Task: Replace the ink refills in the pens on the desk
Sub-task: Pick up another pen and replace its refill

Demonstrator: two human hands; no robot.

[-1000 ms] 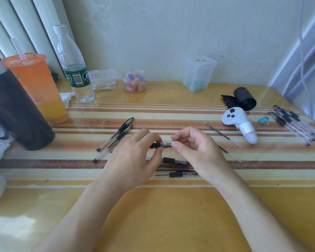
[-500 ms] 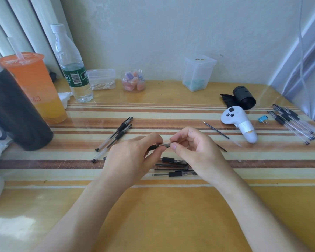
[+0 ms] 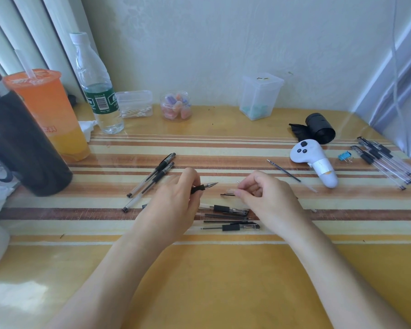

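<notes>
My left hand (image 3: 173, 200) grips a pen (image 3: 204, 187) by its black grip, the metal tip pointing right and bare. My right hand (image 3: 263, 195) pinches the clear pen cap (image 3: 229, 192), a small gap away from the tip. Below my hands lie two more pens (image 3: 226, 208) and loose refills (image 3: 226, 217) on the striped desk (image 3: 223, 148). Two capped pens (image 3: 156, 174) lie to the upper left. A single refill (image 3: 284, 170) lies to the right. Several pens (image 3: 384, 160) are bunched at the far right edge.
On the left stand a dark flask (image 3: 22, 148), an orange drink cup (image 3: 50, 115) and a water bottle (image 3: 96, 89). Small plastic boxes (image 3: 260, 96) and a jar (image 3: 175, 106) line the wall. A white controller (image 3: 316, 162), a black roll (image 3: 319, 128) and a blue clip (image 3: 345, 156) sit right.
My hands have drawn apart. The cap came off the pen tip and went right with my right hand, while my left hand keeps the pen.
</notes>
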